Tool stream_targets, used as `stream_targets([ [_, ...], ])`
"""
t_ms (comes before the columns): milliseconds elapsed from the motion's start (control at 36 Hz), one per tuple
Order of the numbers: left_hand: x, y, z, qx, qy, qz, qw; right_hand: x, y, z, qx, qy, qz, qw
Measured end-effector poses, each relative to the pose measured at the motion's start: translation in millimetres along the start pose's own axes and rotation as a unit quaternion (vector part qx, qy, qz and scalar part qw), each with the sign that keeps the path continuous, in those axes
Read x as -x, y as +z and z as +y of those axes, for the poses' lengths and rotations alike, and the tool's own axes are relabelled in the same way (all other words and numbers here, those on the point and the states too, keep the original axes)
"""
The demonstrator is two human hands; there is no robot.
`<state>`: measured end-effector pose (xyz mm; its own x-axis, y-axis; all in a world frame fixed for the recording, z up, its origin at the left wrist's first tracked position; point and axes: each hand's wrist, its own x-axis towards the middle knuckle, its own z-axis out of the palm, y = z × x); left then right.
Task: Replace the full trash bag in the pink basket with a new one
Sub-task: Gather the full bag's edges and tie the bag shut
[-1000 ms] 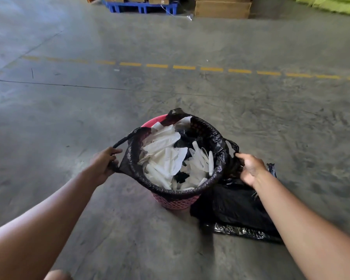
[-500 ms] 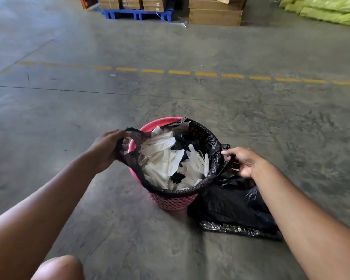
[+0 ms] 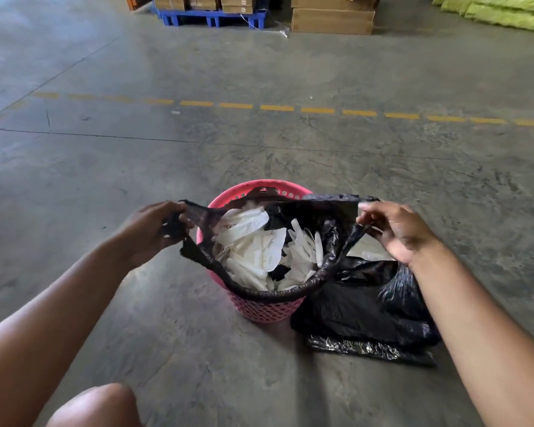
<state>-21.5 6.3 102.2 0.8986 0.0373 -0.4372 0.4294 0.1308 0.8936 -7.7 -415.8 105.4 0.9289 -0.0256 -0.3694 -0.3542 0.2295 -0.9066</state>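
Observation:
A pink perforated basket (image 3: 264,309) stands on the concrete floor in front of me. Inside it sits a black trash bag (image 3: 327,229) full of white scraps. My left hand (image 3: 154,229) grips the bag's left handle, lifted clear of the rim. My right hand (image 3: 395,229) grips the right handle, also raised off the rim. The far rim of the basket is bare pink; the near rim is still wrapped by the bag. A pile of black bags (image 3: 364,315) lies on the floor right of the basket, touching it.
My bare knee (image 3: 96,405) shows at the bottom left. A dashed yellow line (image 3: 275,107) crosses the floor beyond the basket. Far back stand a blue pallet (image 3: 210,16) with cartons, stacked cardboard boxes (image 3: 332,16), and green sacks (image 3: 500,10).
Both hands have pulled the bag's handles up and off the basket's rim, moving inward and upward. The far pink rim has come into sight.

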Motion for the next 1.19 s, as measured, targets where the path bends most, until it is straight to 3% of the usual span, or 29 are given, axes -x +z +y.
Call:
stream_targets([
  [83, -12, 29, 11, -0.028, 0.025, -0.018, 0.999, -12, 29, -13, 0.019, 0.010, -0.032, 0.999],
  [194, -7, 60, 13, -0.152, 0.048, -0.079, 0.984, -18, 56, -22, 0.176, 0.014, -0.078, 0.981],
  [333, 15, 46, -23, -0.279, 0.079, -0.047, 0.956, 2, 37, -6, 0.282, 0.046, -0.091, 0.954],
  [389, 23, 34, -49, -0.388, 0.149, 0.022, 0.909, 14, 22, 13, 0.399, 0.052, -0.030, 0.915],
  [444, 32, 26, -73, -0.483, 0.200, 0.127, 0.843, 23, 8, 38, 0.553, 0.041, 0.066, 0.829],
  [472, 35, 24, -83, -0.503, 0.201, 0.164, 0.825, 27, 3, 50, 0.583, 0.049, 0.092, 0.806],
  [528, 41, 22, -98, -0.475, 0.140, 0.193, 0.847, 33, 3, 70, 0.575, 0.102, 0.090, 0.807],
  [611, 42, 24, -103, -0.225, 0.020, 0.139, 0.964, 35, 8, 86, 0.403, 0.161, 0.062, 0.899],
  [639, 40, 26, -105, -0.133, 0.004, 0.120, 0.984, 32, 7, 91, 0.354, 0.170, 0.061, 0.918],
  [722, 38, 32, -105, -0.074, 0.015, 0.142, 0.987, 30, 7, 98, 0.292, 0.134, 0.063, 0.945],
  [833, 47, 30, -99, -0.120, 0.012, 0.175, 0.977, 36, 5, 92, 0.291, 0.094, 0.088, 0.948],
  [944, 51, 19, -81, -0.142, 0.046, 0.142, 0.979, 41, 1, 69, 0.262, 0.090, 0.036, 0.960],
  [1028, 47, 13, -52, -0.131, 0.084, 0.148, 0.977, 36, 3, 40, 0.217, 0.051, 0.061, 0.973],
  [1083, 37, 10, -29, -0.111, 0.101, 0.157, 0.976, 22, 1, 25, 0.282, -0.018, 0.123, 0.951],
  [1139, 25, 11, -8, -0.105, 0.119, 0.160, 0.974, 11, 2, 7, 0.371, -0.069, 0.187, 0.907],
  [1194, 12, 15, 9, -0.109, 0.131, 0.165, 0.971, 2, 9, -15, 0.364, -0.112, 0.235, 0.894],
])
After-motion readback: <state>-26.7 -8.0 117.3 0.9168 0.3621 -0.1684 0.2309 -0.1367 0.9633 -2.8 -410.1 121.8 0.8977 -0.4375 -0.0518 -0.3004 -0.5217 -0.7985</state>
